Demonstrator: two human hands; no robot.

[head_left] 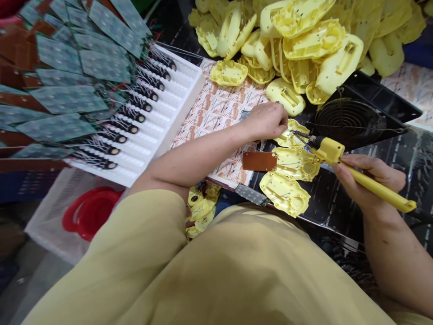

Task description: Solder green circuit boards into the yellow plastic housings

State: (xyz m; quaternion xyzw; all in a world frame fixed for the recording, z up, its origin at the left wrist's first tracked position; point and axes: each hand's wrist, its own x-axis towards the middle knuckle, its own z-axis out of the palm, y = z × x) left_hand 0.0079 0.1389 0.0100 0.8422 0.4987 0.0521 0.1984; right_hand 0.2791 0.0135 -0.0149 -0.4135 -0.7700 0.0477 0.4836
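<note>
My right hand [368, 180] grips a yellow soldering iron [358, 174]; its metal tip points left over a yellow plastic shell [290, 135]. My left hand [269, 119] is closed, its fingers pinched down on that same shell beside the iron's tip. Two more yellow shells lie just in front: one [296, 163] with a brown circuit board [260, 161] sticking out to its left, and another [284, 193] nearest my body.
A heap of yellow plastic shells [304, 40] fills the far side. A black fan grille [348, 121] sits beside my right hand. A white tray [176, 95] of wired circuit boards [67, 99] lies at left. Below left, a red ring [89, 212] rests in a clear bag.
</note>
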